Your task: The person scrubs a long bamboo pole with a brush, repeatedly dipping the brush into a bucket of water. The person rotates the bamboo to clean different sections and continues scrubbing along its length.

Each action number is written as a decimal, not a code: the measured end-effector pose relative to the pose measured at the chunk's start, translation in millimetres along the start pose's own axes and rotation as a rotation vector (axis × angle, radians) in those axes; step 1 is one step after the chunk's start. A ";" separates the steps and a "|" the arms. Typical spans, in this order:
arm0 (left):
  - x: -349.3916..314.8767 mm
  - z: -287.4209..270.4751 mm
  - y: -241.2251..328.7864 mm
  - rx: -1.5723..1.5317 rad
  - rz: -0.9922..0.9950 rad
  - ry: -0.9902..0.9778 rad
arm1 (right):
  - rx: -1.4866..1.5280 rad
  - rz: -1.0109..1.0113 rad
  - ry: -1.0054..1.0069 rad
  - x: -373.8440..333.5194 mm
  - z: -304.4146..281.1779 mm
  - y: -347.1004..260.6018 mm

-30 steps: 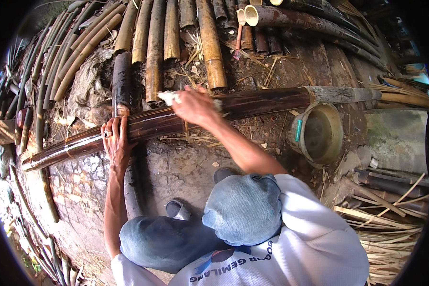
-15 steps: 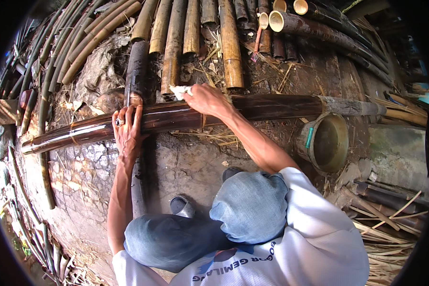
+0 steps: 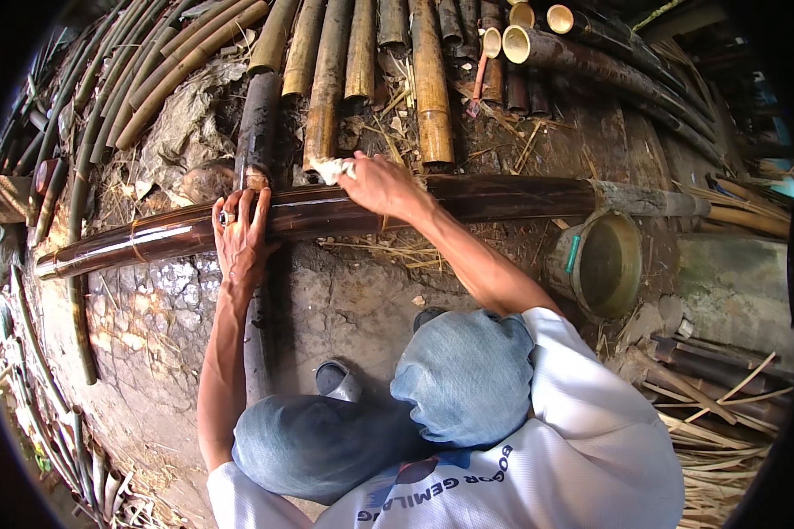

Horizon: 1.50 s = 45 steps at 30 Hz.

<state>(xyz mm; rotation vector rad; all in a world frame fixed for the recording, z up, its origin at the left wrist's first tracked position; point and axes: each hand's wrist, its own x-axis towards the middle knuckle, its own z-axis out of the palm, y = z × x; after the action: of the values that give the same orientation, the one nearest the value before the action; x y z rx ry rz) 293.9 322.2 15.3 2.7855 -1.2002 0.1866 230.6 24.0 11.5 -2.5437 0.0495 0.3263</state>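
A long, dark, glossy wet bamboo pole [image 3: 503,198] lies crosswise in front of me. My left hand [image 3: 241,240] is draped over it left of the middle, fingers curled toward its far side; a ring shows on one finger. In my right hand [image 3: 385,187] a crumpled whitish rag [image 3: 329,168] is pinched at the far edge of the pole. Beneath the pole runs a dark bamboo support [image 3: 258,115], partly covered by the pole and my left hand.
A bucket [image 3: 582,273] with a green handle grip stands near the pole's right part. Beyond lie several cut bamboo poles [image 3: 433,115], with a red-handled brush-like tool [image 3: 480,75] among them. Bamboo strips [image 3: 715,458] are heaped at the lower right. My bent knees [image 3: 463,379] are close by.
My right hand and the rag have shifted slightly left along the pole. My left hand keeps its place on it. The whole view has moved a little.
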 end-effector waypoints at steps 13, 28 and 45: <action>7.5 -14.1 -30.2 -0.011 -0.047 -0.149 | 0.121 0.590 0.421 -96.3 -40.3 74.0; 82.0 -13.8 -34.0 -0.192 0.007 -0.692 | -0.034 0.733 0.831 -234.6 -126.2 261.7; 131.5 -7.4 38.2 -0.490 -0.129 -0.600 | 1.768 0.508 0.884 -312.7 -29.6 294.5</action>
<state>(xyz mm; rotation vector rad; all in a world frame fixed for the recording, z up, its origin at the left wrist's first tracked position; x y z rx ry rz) 355.1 203.0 44.4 2.5113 -0.9649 -0.8830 -96.8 -249.5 -46.7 -0.7003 0.8659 -0.5125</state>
